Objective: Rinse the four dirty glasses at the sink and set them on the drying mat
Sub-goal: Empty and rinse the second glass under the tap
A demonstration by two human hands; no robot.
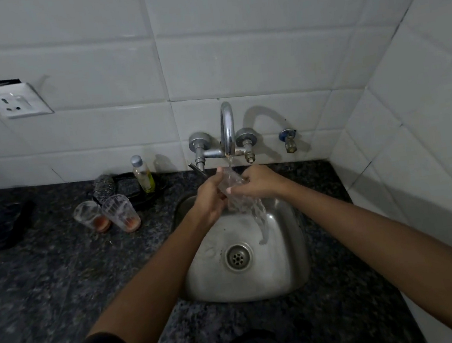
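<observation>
Glass (230,182) gripped between left hand (211,198) and right hand (257,181)

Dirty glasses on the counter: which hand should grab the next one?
Left. The two dirty glasses stand on the counter left of the sink, nearer the left hand. The right hand would have to cross over.

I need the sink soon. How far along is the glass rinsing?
Nothing finished shows. In hand: both hands, left hand and right hand, hold one glass under the running tap. Left: two dirty glasses wait on the counter; a fourth isn't visible.
</observation>
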